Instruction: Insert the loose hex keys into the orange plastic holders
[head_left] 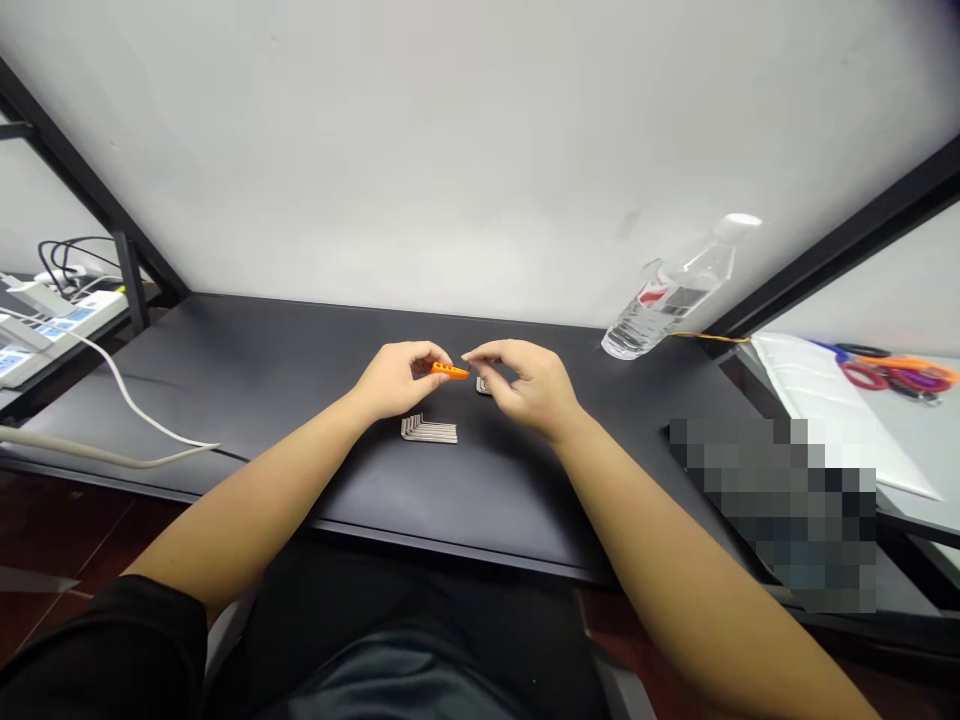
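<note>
My left hand (401,378) is closed on an orange hex key holder (448,370) with a row of holes, keeping it just above the black table (285,350). Close to the holder's right end, the thumb and fingers of my right hand (523,385) are drawn together in a pinch. A tiny dark thing shows at those fingertips, too small to name. Several L-shaped silver hex keys (429,431) lie side by side in front of my left hand. Partly hidden behind my right hand is another small silver metal piece (482,386).
A clear water bottle (667,290) stands at the back right. Farther right are a white padded envelope (840,420), coloured cables (892,372) and a blurred-out object (780,510). White cables (124,390) and power strips (60,330) are on the left. A white wall (450,150) closes the back.
</note>
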